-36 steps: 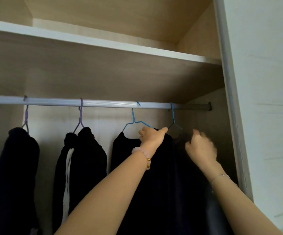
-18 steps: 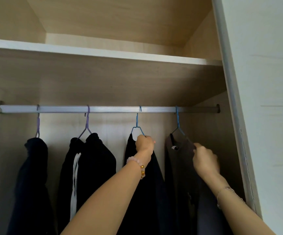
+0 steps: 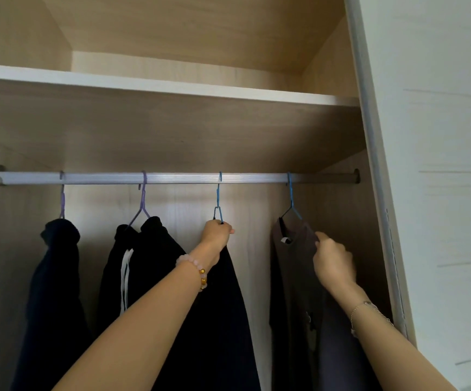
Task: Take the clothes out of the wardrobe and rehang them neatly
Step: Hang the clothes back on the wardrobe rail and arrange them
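Note:
Several dark garments hang from a silver rail [image 3: 178, 177] inside the wardrobe. My left hand [image 3: 216, 234] is closed around the top of a black garment [image 3: 223, 320] right under its blue hanger [image 3: 218, 204]. To its right a dark brown shirt [image 3: 293, 272] hangs on another blue hanger [image 3: 291, 201]; my right hand [image 3: 333, 263] pinches the shirt's shoulder. Further left hang black trousers with a white drawstring [image 3: 133, 266] on a purple hanger [image 3: 142, 204] and one more black garment [image 3: 56, 277] on a purple hanger.
A wooden shelf [image 3: 172, 86] runs above the rail. The white wardrobe door [image 3: 431, 193] stands open at the right, close to my right arm. Gaps of bare back panel show between the hanging garments.
The black garment and the brown shirt have been drawn apart along the rail, leaving a gap between them. My left hand closed on the black garment's top; the view tilted up.

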Tool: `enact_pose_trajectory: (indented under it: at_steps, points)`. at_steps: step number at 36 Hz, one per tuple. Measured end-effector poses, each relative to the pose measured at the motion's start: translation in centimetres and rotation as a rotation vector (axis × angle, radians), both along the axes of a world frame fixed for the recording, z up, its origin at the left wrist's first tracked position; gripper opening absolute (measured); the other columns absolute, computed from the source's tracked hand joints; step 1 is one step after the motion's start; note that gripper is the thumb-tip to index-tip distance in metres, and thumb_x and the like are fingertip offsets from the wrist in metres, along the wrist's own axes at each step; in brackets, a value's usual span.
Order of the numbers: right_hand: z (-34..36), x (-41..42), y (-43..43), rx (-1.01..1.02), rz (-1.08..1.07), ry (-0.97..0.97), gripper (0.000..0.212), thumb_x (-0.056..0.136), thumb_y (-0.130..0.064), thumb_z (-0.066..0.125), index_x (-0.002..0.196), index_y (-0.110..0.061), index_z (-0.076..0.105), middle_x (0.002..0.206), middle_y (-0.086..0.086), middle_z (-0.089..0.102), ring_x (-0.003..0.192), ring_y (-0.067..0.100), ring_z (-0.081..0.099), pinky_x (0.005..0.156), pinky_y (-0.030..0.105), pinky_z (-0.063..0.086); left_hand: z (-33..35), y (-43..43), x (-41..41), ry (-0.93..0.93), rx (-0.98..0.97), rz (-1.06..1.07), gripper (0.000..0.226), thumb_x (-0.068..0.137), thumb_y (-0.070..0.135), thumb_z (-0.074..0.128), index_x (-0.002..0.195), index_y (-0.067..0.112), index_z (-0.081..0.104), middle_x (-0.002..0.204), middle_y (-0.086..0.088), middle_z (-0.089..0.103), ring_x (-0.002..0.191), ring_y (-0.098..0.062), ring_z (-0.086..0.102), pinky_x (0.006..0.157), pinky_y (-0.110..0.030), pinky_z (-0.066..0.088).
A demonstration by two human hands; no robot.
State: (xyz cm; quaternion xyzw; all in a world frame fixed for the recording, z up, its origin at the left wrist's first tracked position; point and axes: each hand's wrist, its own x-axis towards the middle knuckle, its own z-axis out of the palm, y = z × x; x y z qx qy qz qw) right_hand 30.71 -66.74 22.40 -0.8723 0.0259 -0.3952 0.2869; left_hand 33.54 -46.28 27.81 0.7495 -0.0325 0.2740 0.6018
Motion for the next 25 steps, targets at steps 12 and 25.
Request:
enact_pose_trajectory:
  at_steps: [12,25]
  points:
    - [-0.4,-0.1,0.1,0.029,0.057,0.026,0.04,0.1,-0.014,0.033,0.14,-0.014,0.039,0.118,0.015,0.062,0.105,0.032,0.061,0.087,0.044,0.051,-1.0,1.0,-2.3,-0.006,0.117,-0.064,0.041,0.096,0.016,0.045,0.135,0.003,0.047,0.128,-0.015,0.057,0.115,-0.029,0.055,0.103,-0.036,0.042]
    - [-5.6,-7.6,0.7,-0.229,0.141,-0.374,0.046,0.089,-0.011,0.056,0.134,-0.015,0.049,0.13,0.003,0.055,0.117,0.018,0.053,0.092,0.021,0.039,-9.5,-0.7,-11.1,-0.614,0.555,0.319,0.038,0.089,0.01,0.049,0.127,0.012,0.051,0.129,-0.001,0.05,0.121,-0.013,0.043,0.102,-0.02,0.034]
